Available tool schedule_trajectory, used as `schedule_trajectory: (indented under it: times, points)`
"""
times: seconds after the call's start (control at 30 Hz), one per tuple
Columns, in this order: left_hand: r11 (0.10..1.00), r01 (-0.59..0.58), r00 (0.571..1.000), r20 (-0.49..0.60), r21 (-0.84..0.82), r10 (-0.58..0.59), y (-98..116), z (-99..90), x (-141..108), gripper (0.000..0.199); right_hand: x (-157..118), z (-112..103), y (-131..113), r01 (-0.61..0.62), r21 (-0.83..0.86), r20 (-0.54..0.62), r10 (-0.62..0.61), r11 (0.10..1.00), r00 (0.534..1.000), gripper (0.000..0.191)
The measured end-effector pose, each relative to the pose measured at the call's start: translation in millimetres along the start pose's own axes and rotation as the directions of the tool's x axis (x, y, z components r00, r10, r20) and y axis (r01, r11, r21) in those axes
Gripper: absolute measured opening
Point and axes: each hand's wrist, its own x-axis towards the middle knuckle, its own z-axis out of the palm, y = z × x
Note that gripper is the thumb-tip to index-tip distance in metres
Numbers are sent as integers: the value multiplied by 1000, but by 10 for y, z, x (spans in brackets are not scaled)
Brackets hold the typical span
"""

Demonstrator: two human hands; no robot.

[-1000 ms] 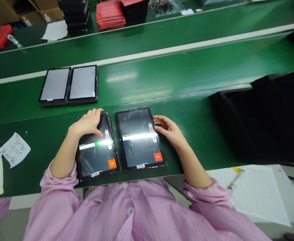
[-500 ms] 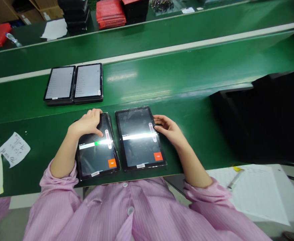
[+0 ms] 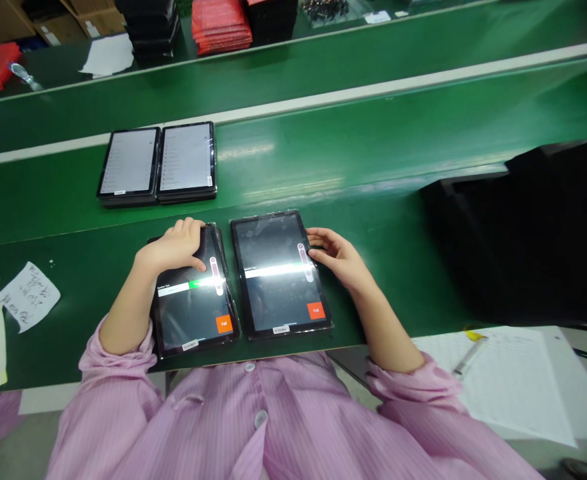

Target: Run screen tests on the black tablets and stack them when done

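Note:
Two dark tablets lie side by side at the near edge of the green bench. My left hand (image 3: 178,245) grips the left tablet (image 3: 188,317) from above, fingers bent over its top edge and thumb on the screen. On the right tablet (image 3: 273,300), my right hand (image 3: 334,257) holds the right edge between thumb and curled fingers. Both screens are lit, each with a bright bar and a "Fail" box, orange on the left one and red on the right one. The undersides of the tablets are hidden.
Beyond the bench, two tablet stacks (image 3: 186,160) with pale screens lie on a green belt (image 3: 293,150). Handwritten paper (image 3: 31,297) lies left. A large black object (image 3: 538,240) stands right, near sheets (image 3: 518,380) and a pen (image 3: 469,357). Red packets (image 3: 221,27) sit at the back.
The two stacks of pale-screened tablets on the belt have shifted a little to the right. My hands and the two near tablets have hardly moved.

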Motion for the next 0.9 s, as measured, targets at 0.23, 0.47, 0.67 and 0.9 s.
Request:
schedule_trajectory:
  times: [0.23,0.47,0.67,0.9]
  points:
    - [1000,8,1000,-27,0,-8,-9,9,15,101,1,-15,-2,3,-8,9,-2,1000,1000,44]
    - [999,-14,1000,-24,36,15,-34,29,38,93,26,-30,14,5,4,17,-5,1000,1000,45]
    - [999,45,983,-178,10,-42,6,62,-128,110,43,-44,9,1,18,33,-1,1000,999,47]
    - [962,168,919,-319,-216,-232,-179,432,-1065,90,13,-24,43,35,-20,23,-34,999,999,45]
